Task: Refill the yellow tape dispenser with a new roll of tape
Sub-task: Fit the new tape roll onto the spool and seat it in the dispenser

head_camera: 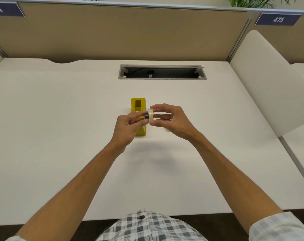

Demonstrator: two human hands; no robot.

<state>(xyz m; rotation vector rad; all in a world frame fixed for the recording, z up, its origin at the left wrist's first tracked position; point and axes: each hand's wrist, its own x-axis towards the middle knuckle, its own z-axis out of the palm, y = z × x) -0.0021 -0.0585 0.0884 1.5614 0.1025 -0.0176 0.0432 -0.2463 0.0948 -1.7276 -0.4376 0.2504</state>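
The yellow tape dispenser [138,106] lies flat on the white desk [60,119], its roll cavity showing and nothing in it. Above its near end I hold a pale roll of tape [151,117] edge-on in my right hand [170,121], thumb below and fingers above. My left hand [128,128] pinches a small black spindle [146,116] against the roll's left face. Whether the spindle sits inside the roll's hole is hidden. My left hand covers the dispenser's near part.
A grey cable tray opening [162,72] is cut into the desk behind the dispenser. A beige partition [121,32] closes the back, and a white divider panel [269,80] stands at the right. A small clear object [167,130] lies under my right hand.
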